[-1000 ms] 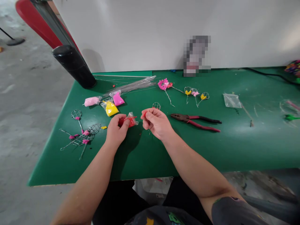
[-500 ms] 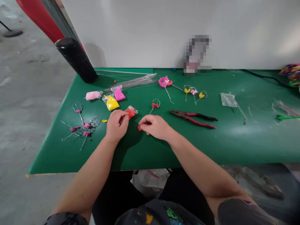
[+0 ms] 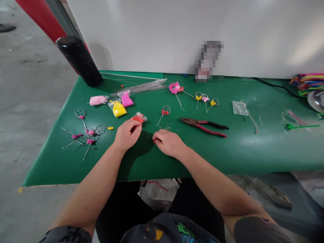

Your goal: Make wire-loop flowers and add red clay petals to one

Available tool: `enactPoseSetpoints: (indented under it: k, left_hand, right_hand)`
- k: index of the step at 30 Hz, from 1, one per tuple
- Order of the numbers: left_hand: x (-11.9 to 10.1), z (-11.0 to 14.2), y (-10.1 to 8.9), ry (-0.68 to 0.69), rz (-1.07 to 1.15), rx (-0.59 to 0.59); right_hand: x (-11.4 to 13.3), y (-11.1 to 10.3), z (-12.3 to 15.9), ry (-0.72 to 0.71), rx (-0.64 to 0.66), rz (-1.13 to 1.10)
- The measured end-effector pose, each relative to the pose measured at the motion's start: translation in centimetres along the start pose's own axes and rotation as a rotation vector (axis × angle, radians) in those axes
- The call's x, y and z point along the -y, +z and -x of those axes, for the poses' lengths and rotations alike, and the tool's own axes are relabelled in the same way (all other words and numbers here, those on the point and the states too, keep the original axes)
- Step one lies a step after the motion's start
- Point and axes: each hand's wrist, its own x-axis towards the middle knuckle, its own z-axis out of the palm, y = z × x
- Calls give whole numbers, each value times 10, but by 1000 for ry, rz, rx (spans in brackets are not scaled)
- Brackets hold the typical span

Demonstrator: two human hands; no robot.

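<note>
My left hand rests curled on the green table top, its fingertips just short of a small clear bag of red clay. My right hand pinches a small bit of red clay low over the table. Beyond the hands stands a small wire loop frame with red clay on it. Nearer my right hand lie red-handled pliers. Bags of pink, magenta and yellow clay sit to the far left of the red bag.
Several wire mesh loops lie at the left, with a bundle of thin wires behind them. Small wire flowers stand beyond the pliers. A black tube leans at the table's far corner, against a white wall.
My left hand has let go of the red clay bag, which now lies on the table. Both hands sit lower and nearer me, and the right hand still pinches the red bit.
</note>
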Motion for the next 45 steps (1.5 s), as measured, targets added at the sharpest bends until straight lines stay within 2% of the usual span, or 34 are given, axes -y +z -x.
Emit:
enactPoseSetpoints:
  k: [3,8,16,22,25,31,37,45]
  left_hand:
    - [0,0,0,1,-1,22]
    - [-1,-1,0,10,0,16]
    - [0,-1,1,11,5,28]
    - [-2,0,-4,20,-10,-91]
    - [-2,0,-5,27,-13,-120]
    - [-2,0,-3,50,-4,-115]
    - [-2,0,-3,34,-25,-95]
    - [0,-1,-2,84,-65,-84]
  right_hand:
    - [-3,3,3,-30,-81,131]
    - [-12,3,12,-62,-141,144]
    - [-17,4,16,-151,-68,200]
    - [-20,2,20,-137,-148,96]
    - [-22,-1,27,-134,-149,137]
    - [-22,-1,34,-132,-101,243]
    - [-19,2,34,-108,-127,375]
    - [-16,8,48,-218,-160,412]
